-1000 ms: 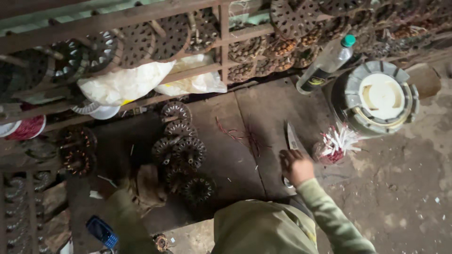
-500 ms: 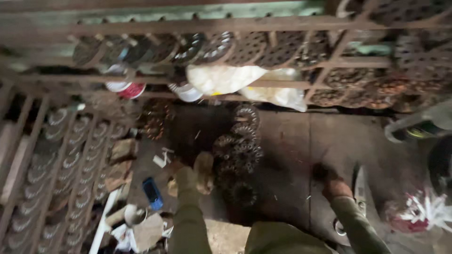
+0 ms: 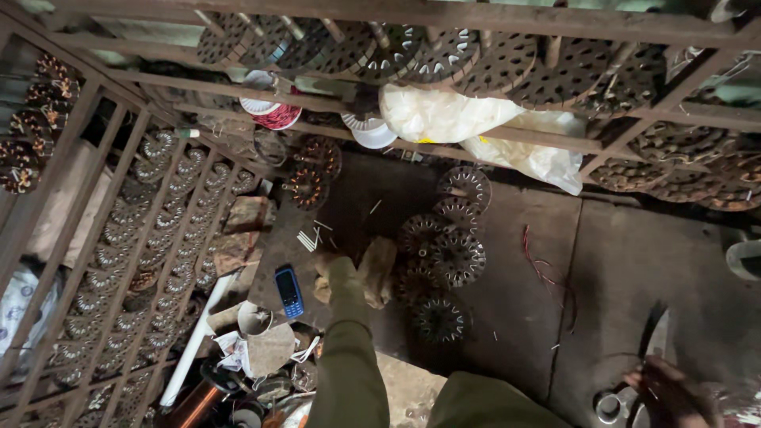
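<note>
My left hand (image 3: 331, 268) reaches forward from an olive sleeve and rests at a tan lump (image 3: 378, 269) on the dark work board; the sleeve hides its fingers. Just to its right lie round toothed metal cores (image 3: 453, 255), several in a loose pile. A blue mobile phone (image 3: 288, 292) lies left of the arm. At the lower right edge my right hand (image 3: 670, 392) is closed over metal scissors (image 3: 655, 331), blade pointing away from me, handle rings by the wrist.
A wooden rack (image 3: 444, 85) across the top holds more toothed discs, white plastic bags (image 3: 452, 111) and a red wire spool (image 3: 273, 116). A slatted rack (image 3: 119, 261) of wound coils fills the left. Red wire strands (image 3: 541, 261) lie on the board. Clutter sits at the bottom left.
The view has swung left and closer to the board. My left arm now stretches out to the tan lump. My right hand with the scissors has slid to the lower right corner.
</note>
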